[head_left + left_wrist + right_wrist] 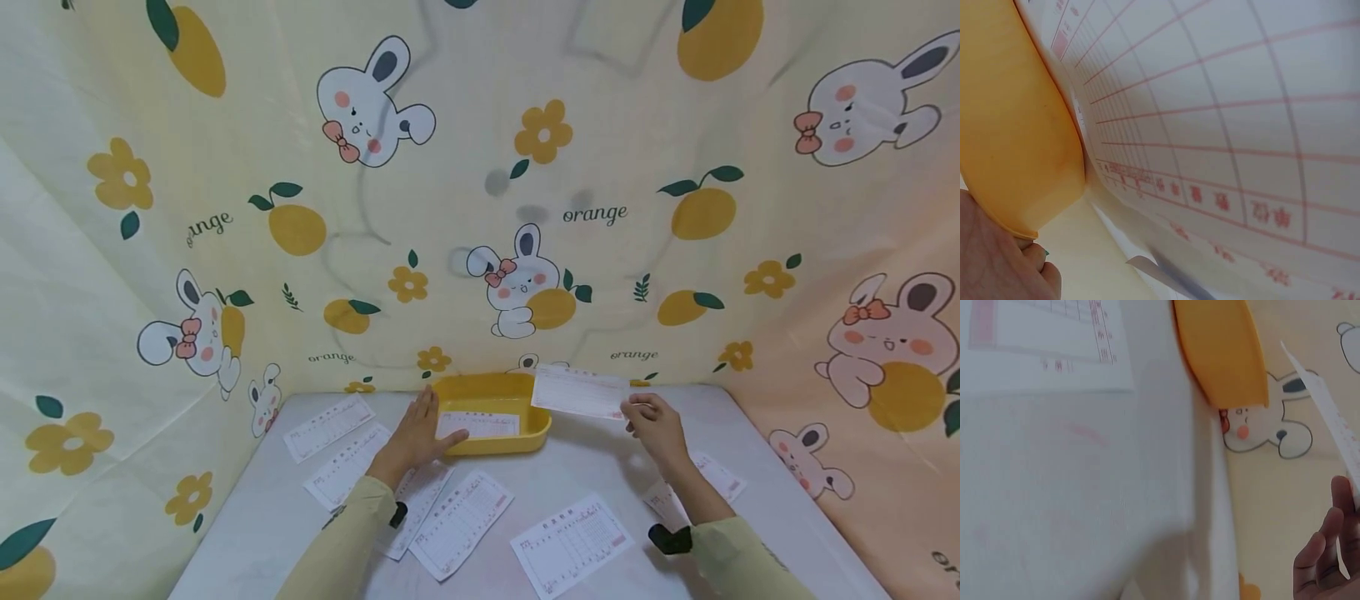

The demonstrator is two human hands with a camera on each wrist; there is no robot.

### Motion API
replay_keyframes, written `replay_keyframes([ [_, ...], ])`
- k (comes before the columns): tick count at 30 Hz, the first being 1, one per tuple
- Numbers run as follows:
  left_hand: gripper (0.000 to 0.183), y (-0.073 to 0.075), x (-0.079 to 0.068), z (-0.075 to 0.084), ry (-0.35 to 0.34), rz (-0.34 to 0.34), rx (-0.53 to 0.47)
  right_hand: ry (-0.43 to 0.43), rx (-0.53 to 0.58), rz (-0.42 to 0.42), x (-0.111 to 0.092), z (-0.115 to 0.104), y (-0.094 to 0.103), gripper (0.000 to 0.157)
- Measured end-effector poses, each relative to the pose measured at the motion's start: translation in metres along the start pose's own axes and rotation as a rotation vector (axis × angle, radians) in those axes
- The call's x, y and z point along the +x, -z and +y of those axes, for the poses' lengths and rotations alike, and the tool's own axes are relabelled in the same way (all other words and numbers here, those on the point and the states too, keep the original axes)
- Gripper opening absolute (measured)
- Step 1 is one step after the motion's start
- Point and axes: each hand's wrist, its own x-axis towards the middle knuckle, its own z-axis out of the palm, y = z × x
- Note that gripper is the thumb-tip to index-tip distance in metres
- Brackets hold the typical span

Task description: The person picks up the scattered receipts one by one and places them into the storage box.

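My left hand (415, 433) grips the left end of a yellow plastic basin (491, 446), thumb over its front rim and fingers along its side. In the left wrist view, those fingertips (1035, 257) lie at the rim of the basin (1019, 119). A printed paper slip (480, 424) lies inside the basin. My right hand (660, 429) pinches another printed slip (577, 392) by its right end, above the table and just past the basin's right rim. In the right wrist view this slip (1329, 406) appears edge-on above the fingers (1332, 525).
Several similar slips lie left of and in front of the basin, including a slip (461, 525) and a slip (572, 546). More slips (716, 475) sit partly under the right forearm. A patterned cloth (450, 208) rises behind the white table (480, 575).
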Motion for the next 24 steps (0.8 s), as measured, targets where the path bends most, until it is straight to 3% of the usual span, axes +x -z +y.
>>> replay_keyframes([
  [24, 0.113, -0.001, 0.003, 0.001, -0.011, -0.003, 0.022, 0.009, 0.072, -0.096, 0.002, -0.013, -0.057, 0.028],
])
